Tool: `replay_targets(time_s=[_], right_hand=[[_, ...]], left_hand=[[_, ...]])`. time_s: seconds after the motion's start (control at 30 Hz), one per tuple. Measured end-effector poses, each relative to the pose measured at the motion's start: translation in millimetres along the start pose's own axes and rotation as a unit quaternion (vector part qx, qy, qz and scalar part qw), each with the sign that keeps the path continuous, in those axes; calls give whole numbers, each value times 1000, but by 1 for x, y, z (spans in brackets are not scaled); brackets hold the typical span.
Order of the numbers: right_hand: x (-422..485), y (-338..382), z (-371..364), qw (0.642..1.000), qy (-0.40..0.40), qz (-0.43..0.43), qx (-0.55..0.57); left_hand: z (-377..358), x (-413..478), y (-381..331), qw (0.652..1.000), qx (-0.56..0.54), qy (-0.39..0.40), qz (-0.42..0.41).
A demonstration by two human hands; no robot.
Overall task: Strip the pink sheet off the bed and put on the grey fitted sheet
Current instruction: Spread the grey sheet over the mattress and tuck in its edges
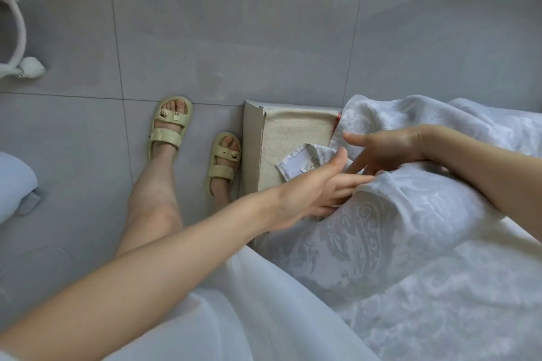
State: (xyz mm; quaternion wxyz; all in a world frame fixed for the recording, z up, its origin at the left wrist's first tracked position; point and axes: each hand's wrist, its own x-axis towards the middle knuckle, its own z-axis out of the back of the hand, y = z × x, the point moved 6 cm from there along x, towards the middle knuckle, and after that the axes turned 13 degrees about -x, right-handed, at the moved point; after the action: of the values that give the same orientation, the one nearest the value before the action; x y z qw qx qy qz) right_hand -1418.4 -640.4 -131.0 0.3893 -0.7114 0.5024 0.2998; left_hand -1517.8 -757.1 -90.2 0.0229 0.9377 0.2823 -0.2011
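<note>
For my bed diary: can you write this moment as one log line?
left hand open at grey fitted sheet fold | right hand open over it | mattress corner uncovered | care label showing

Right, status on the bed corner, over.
Both hands open: left hand touching grey fitted sheet, right hand over it. Mattress corner uncovered, tagged sheet corner lying on it. Nothing obstructing.

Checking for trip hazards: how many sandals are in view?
2, both worn: one sandal out on the floor tiles, the other sandal right beside the bed corner.
</note>
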Motion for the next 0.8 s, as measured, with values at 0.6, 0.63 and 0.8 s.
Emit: replay_targets(time_s=[0.6,0.63,0.8], right_hand=[[-22,37,103,877,-473,16,-84],[-27,39,102,852,-514,61,-77],[-44,61,50,791,-560,241,-53]], left_hand=[[160,8,-33,951,-72,-298,-26],[162,-3,-36,937,-68,-340,-50],[148,-51,-10,903,-24,-421,-81]])
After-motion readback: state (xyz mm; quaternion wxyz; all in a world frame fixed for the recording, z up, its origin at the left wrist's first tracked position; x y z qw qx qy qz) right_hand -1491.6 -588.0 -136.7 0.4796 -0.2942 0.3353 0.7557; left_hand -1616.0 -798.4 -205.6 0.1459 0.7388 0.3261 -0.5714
